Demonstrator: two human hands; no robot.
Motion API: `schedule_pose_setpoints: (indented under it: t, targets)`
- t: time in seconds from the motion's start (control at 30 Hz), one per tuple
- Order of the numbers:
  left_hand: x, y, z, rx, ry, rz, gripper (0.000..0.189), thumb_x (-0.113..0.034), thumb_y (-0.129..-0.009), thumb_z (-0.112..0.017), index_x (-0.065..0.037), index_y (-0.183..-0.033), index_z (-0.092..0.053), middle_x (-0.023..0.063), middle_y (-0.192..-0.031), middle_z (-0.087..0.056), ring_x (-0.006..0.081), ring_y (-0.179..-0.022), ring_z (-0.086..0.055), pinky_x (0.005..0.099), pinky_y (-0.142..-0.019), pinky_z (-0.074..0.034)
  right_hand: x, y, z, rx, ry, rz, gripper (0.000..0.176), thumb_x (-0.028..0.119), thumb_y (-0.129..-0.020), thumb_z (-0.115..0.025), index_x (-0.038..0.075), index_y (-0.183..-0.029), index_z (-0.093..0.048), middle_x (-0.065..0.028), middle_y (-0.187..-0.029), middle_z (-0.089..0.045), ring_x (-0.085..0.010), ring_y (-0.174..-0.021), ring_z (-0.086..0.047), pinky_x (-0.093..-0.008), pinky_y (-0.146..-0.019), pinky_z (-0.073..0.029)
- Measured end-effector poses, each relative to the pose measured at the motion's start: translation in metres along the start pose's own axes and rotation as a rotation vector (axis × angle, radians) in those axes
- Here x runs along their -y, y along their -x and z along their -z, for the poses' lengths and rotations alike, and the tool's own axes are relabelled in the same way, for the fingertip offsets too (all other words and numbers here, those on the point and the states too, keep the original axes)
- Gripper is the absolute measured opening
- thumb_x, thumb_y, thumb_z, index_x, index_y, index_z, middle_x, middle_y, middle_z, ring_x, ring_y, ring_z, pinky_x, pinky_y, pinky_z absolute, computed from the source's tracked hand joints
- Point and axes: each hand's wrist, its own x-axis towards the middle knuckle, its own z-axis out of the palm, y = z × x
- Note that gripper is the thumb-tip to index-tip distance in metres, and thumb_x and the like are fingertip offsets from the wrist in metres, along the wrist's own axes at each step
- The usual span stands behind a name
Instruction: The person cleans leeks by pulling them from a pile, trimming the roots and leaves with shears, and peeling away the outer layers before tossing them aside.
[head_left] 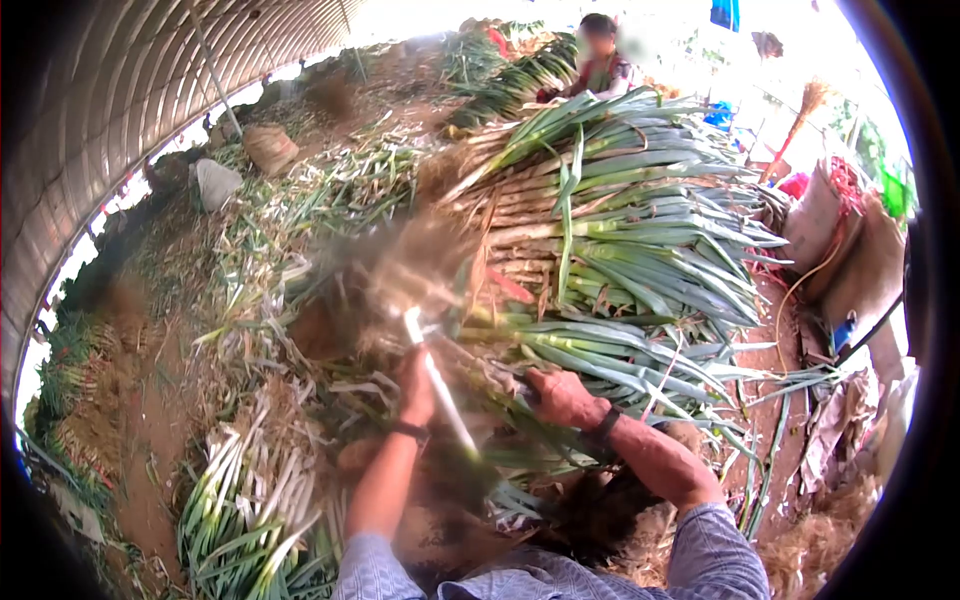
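Holding a leek (446, 400) in the left hand (415, 388), fingers curled closed round its white part, on the near left side of the pile (610, 220), root end pointing away from the body. Folding the right hand (565, 399) tightly shut at the pile's near edge; cannot tell on what. Also visible: a bunch (255, 500) farther left, a person (603, 70) beyond

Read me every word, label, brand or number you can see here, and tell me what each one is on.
There are none that can be read.
The tan sack on the left: no legible lettering.
The large sacks on the right: any print is too small or blurred to read.
The dark bands on the left wrist and right wrist: nothing legible.
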Motion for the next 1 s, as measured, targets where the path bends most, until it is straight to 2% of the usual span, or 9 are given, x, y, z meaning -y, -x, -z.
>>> schedule_pose_setpoints:
  t: [0.03, 0.13, 0.3, 0.43, 0.6, 0.73, 0.8, 0.87, 1.0]
  targets:
    - [0.001, -0.004, 0.004, 0.025, -0.039, -0.023, 0.018, -0.023, -0.099, -0.063, -0.007, -0.107, -0.065, 0.0014, -0.074, -0.06, 0.0142, -0.058, -0.059, 0.0295, -0.05, -0.051, 0.002, -0.001, -0.002, 0.012, -0.029, -0.087, 0.031, 0.017, -0.078, -0.068, 0.004, -0.105, -0.062, -0.0216, -0.086, -0.068, -0.0417, -0.079, -0.066, -0.0505, -0.068, -0.054]
    - [0.002, 0.001, 0.009, 0.072, -0.033, -0.111, 0.02, -0.023, -0.1, -0.063, -0.005, -0.109, -0.065, 0.0021, -0.075, -0.06, 0.0136, -0.055, -0.058, 0.0283, -0.049, -0.05, 0.0, -0.002, 0.005, 0.034, -0.051, 0.115, 0.049, 0.014, -0.077, -0.065, 0.009, -0.126, -0.057, -0.0215, -0.1, -0.07, -0.0433, -0.09, -0.067, -0.0514, -0.075, -0.055]
    - [-0.045, 0.003, -0.004, 0.059, -0.119, -0.197, 0.025, -0.025, -0.101, -0.06, -0.004, -0.114, -0.063, 0.0024, -0.078, -0.06, 0.0118, -0.053, -0.055, 0.0276, -0.048, -0.048, 0.008, -0.003, 0.003, 0.06, -0.061, -0.202, 0.042, 0.015, -0.082, -0.062, 0.009, -0.124, -0.06, -0.0219, -0.093, -0.069, -0.0431, -0.086, -0.066, -0.0515, -0.073, -0.053]
    - [-0.142, 0.011, -0.038, -0.02, -0.121, -0.329, 0.023, -0.027, -0.104, -0.054, -0.006, -0.112, -0.061, -0.0012, -0.074, -0.054, 0.0067, -0.053, -0.052, 0.0224, -0.042, -0.044, -0.002, 0.004, 0.006, 0.031, -0.031, -0.098, 0.033, 0.022, -0.084, -0.062, 0.008, -0.114, -0.063, -0.0216, -0.088, -0.069, -0.0418, -0.081, -0.067, -0.0512, -0.07, -0.053]
    - [-0.269, -0.007, -0.034, -0.104, -0.32, -0.63, 0.02, -0.028, -0.104, -0.054, -0.01, -0.098, -0.06, -0.0049, -0.069, -0.051, 0.0025, -0.045, -0.043, 0.018, -0.037, -0.038, -0.021, 0.013, 0.006, 0.267, 0.109, -0.163, 0.023, 0.024, -0.084, -0.063, 0.006, -0.098, -0.064, -0.0209, -0.087, -0.069, -0.0422, -0.081, -0.067, -0.0512, -0.069, -0.053]
    - [-0.339, -0.009, 0.0, -0.21, -0.707, -0.775, 0.022, -0.029, -0.104, -0.053, -0.01, -0.1, -0.064, -0.0046, -0.07, -0.053, 0.0035, -0.052, -0.046, 0.0202, -0.041, -0.038, -0.035, 0.023, 0.012, 0.368, 0.153, -0.2, 0.028, 0.026, -0.083, -0.062, 0.007, -0.104, -0.066, -0.0204, -0.087, -0.07, -0.0411, -0.084, -0.067, -0.0513, -0.073, -0.054]
    - [-0.356, 0.006, 0.022, -0.195, -0.935, -0.834, 0.02, -0.025, -0.103, -0.057, -0.007, -0.104, -0.066, -0.005, -0.072, -0.048, 0.0057, -0.061, -0.045, 0.0234, -0.053, -0.038, -0.032, 0.027, 0.022, 0.363, 0.151, -0.204, 0.029, 0.025, -0.082, -0.062, 0.005, -0.103, -0.068, -0.0217, -0.085, -0.07, -0.0412, -0.083, -0.068, -0.0517, -0.074, -0.054]
    - [-0.358, 0.02, 0.052, -0.175, -1.16, -0.851, 0.02, -0.022, -0.102, -0.058, -0.004, -0.107, -0.066, -0.0039, -0.073, -0.046, 0.0066, -0.067, -0.043, 0.0254, -0.06, -0.038, -0.036, 0.031, 0.029, 0.358, 0.135, -0.198, 0.029, 0.024, -0.081, -0.062, 0.005, -0.101, -0.068, -0.0222, -0.085, -0.07, -0.0422, -0.083, -0.067, -0.0514, -0.075, -0.053]
    - [-0.322, 0.033, 0.16, -0.133, -1.289, -0.698, 0.021, -0.016, -0.101, -0.058, 0.003, -0.107, -0.064, 0.0053, -0.079, -0.058, 0.0127, -0.074, -0.047, 0.0304, -0.066, -0.042, -0.06, 0.047, 0.032, 0.412, 0.134, -0.217, 0.031, 0.025, -0.078, -0.066, 0.005, -0.102, -0.068, -0.0223, -0.084, -0.067, -0.0422, -0.082, -0.065, -0.0509, -0.073, -0.051]
